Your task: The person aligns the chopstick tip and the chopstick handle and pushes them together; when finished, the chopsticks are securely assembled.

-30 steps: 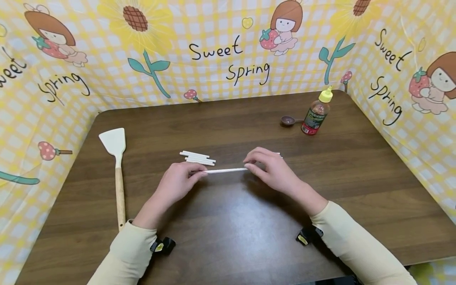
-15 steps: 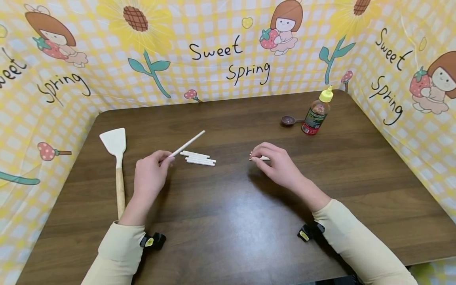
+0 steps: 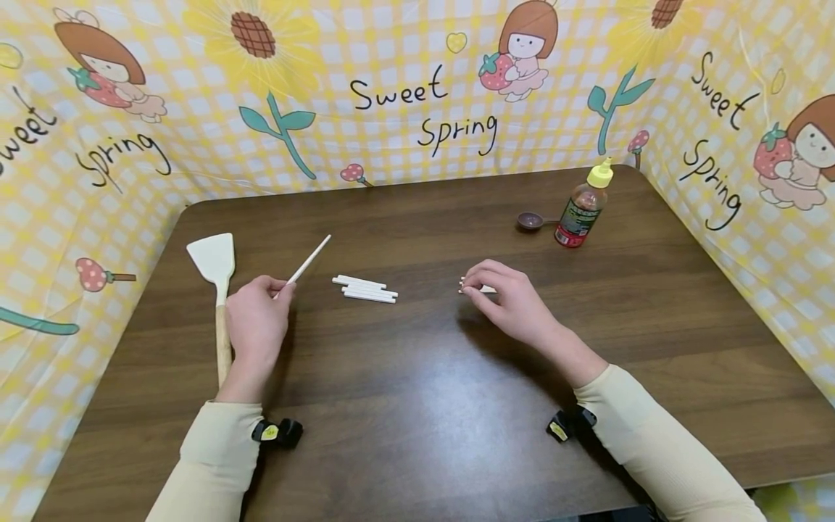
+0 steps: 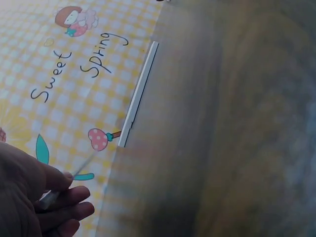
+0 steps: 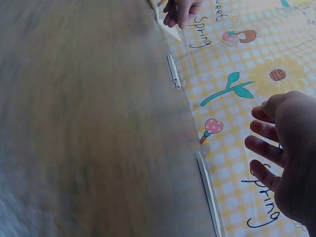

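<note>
My left hand (image 3: 257, 315) pinches a thin white stick (image 3: 309, 259) between thumb and fingers; its free end points up and away to the right. That hand is above the spatula's wooden handle; whether they touch I cannot tell. Several white sticks (image 3: 365, 290) lie side by side in mid-table, also seen in the left wrist view as a white strip (image 4: 140, 91). Over a second group of white sticks (image 3: 487, 289), partly hidden, is my right hand (image 3: 505, 293). In the right wrist view its fingers (image 5: 266, 148) are loosely bent and hold nothing, apart from those sticks (image 5: 208, 192).
A spatula (image 3: 214, 255) with a white blade lies at the left. Toward the back right stands a sauce bottle (image 3: 579, 217) with a yellow cap, with a dark measuring spoon (image 3: 530, 221) beside it. Patterned cloth (image 3: 391, 43) walls the brown table (image 3: 417, 406) at back and sides.
One second ago the stick lay level between both hands. My right hand has let it go and shifted slightly right; my left hand has carried it left, toward the spatula.
</note>
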A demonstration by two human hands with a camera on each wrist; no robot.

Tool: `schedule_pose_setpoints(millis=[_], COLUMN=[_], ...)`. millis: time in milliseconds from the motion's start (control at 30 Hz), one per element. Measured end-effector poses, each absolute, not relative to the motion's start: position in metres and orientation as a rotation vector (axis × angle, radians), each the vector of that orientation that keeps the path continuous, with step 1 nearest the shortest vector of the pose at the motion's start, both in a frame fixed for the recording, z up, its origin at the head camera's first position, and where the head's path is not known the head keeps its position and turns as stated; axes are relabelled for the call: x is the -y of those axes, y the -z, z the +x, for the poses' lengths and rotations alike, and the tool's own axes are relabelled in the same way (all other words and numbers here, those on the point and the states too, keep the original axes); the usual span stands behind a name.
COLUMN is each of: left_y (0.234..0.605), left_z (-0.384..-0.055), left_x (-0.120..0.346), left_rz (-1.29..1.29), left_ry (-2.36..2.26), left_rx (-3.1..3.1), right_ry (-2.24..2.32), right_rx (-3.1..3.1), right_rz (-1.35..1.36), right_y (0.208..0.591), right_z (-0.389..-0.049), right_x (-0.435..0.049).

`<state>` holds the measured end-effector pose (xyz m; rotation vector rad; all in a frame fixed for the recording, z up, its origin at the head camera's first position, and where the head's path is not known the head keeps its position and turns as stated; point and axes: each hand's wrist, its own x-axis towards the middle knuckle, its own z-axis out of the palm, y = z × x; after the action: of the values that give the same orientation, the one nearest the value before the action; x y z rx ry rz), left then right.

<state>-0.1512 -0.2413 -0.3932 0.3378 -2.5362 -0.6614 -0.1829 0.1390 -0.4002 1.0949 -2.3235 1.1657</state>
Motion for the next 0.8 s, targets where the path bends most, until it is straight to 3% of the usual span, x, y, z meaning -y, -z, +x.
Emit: schedule_pose_setpoints(millis=[800], left_y=[0.3964], left_z=[-0.1496], left_x=[0.2508], left_rz=[0.533], left_ry=[0.692], left_rx=[2.835], right_ry=[-1.172], right_rx=[2.339], right_rz=[1.078], right_y=[0.4007], right_z=[-0.1834], right_x=[-0.1392])
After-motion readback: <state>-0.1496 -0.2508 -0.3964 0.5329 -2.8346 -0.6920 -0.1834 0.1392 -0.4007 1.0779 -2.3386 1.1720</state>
